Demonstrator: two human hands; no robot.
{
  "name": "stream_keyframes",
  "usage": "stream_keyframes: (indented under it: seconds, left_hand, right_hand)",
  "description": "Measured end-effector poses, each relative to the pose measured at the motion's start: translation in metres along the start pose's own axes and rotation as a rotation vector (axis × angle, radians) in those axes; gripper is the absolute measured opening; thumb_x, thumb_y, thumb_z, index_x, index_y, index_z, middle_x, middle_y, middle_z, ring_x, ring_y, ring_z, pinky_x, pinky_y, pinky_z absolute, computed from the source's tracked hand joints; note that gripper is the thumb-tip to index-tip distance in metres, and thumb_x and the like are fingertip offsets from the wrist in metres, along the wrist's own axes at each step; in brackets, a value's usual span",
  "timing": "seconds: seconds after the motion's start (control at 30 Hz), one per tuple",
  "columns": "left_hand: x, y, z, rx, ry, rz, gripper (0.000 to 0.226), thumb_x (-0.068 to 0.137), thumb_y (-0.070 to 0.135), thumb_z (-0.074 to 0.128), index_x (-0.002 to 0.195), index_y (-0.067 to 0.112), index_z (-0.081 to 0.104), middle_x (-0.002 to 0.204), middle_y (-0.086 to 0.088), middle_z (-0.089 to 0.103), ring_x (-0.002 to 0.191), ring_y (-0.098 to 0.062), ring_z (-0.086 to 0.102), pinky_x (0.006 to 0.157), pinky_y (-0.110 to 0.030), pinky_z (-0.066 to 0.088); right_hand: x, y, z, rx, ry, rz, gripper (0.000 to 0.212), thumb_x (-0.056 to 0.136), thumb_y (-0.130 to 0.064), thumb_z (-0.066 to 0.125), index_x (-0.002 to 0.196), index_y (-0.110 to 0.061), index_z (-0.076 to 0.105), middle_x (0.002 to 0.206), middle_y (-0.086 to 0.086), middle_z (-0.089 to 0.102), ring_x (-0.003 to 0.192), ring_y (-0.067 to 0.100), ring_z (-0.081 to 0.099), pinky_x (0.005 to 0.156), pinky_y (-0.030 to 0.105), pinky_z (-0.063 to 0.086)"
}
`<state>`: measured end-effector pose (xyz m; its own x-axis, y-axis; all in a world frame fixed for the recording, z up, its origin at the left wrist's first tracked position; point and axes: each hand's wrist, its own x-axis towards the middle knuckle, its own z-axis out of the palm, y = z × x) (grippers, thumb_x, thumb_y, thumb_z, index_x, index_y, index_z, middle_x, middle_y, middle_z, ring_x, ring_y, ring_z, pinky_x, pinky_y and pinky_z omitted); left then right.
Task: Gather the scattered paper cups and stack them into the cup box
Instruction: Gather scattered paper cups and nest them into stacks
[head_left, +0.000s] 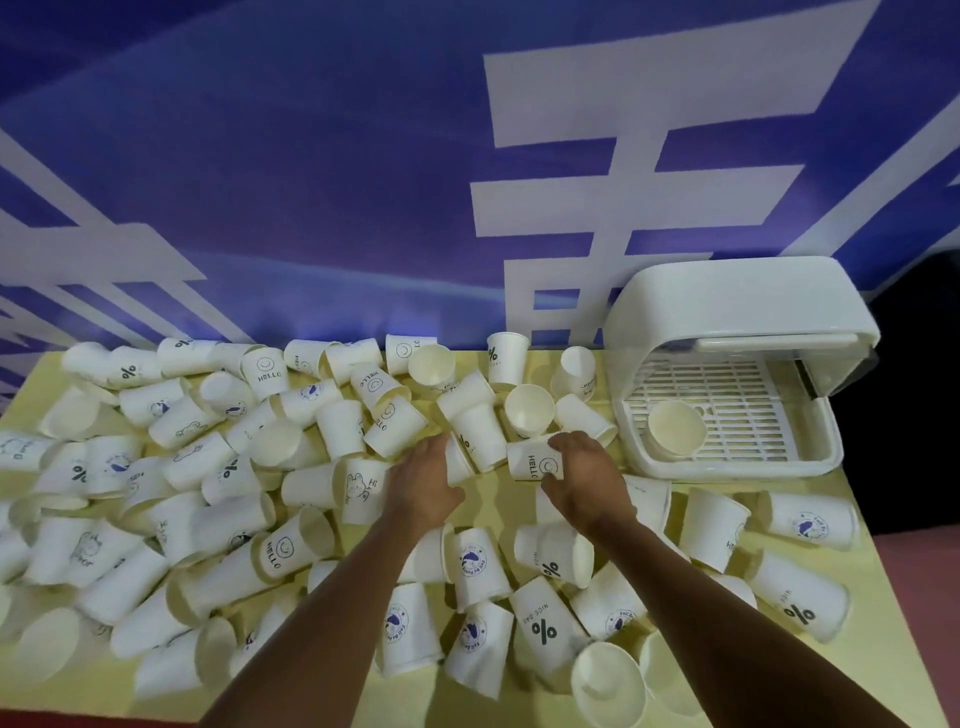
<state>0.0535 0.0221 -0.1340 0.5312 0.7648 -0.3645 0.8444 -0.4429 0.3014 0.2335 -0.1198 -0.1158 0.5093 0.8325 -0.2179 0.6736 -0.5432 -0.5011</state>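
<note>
Paper cups scattered over the yellow tabletop.
HELLO cup lies near the open cup box, the right hand fingers curled round it. The left hand fingers grip a neighbouring cup. One cup sits inside the box.

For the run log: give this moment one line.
right hand grips HELLO cup; left hand touches neighbouring cup; cup box holds one cup

A blue wall banner with large white characters hangs behind the pale yellow table.
</note>
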Motion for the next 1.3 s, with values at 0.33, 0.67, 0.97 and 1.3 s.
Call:
stream_keyframes:
  seconds: [0.33,0.67,0.97,1.3]
  left_hand:
    - [0.016,-0.013,0.010,0.020,0.082,0.001,0.073,0.083,0.022,0.064,0.148,0.025,0.030,0.144,0.001,0.043,0.134,-0.021,0.039,0.111,-0.036,0.029]
    - [0.008,-0.036,-0.006,-0.305,0.224,0.102,0.075,0.072,0.028,0.078,0.139,0.013,0.046,0.130,-0.003,0.056,0.119,-0.023,0.051,0.102,-0.044,0.044]
    - [0.006,0.015,-0.033,-0.456,0.177,0.083,0.074,0.071,0.042,0.077,0.134,0.025,0.044,0.129,0.006,0.056,0.116,-0.017,0.054,0.097,-0.043,0.049]
    - [-0.012,0.109,-0.041,-0.500,0.117,0.248,0.071,0.074,0.036,0.080,0.133,0.023,0.043,0.126,0.003,0.056,0.111,-0.017,0.055,0.091,-0.035,0.048]
  right_hand:
    - [0.052,-0.034,0.011,0.029,0.150,0.069,0.076,0.080,-0.030,0.077,0.142,-0.006,0.040,0.135,0.012,0.051,0.123,0.029,0.048,0.106,0.037,0.040]
    - [0.074,-0.044,0.022,0.114,0.111,0.151,0.072,0.084,-0.022,0.075,0.144,-0.007,0.037,0.138,0.012,0.050,0.125,0.029,0.047,0.107,0.035,0.039]
    - [0.033,-0.031,-0.024,0.301,0.214,0.083,0.079,0.080,-0.028,0.075,0.148,-0.013,0.037,0.145,0.007,0.043,0.131,0.027,0.044,0.107,0.038,0.041]
    - [-0.031,0.037,-0.110,0.340,0.546,0.156,0.075,0.081,-0.047,0.077,0.143,-0.017,0.045,0.137,0.002,0.051,0.126,0.019,0.046,0.104,0.033,0.039]
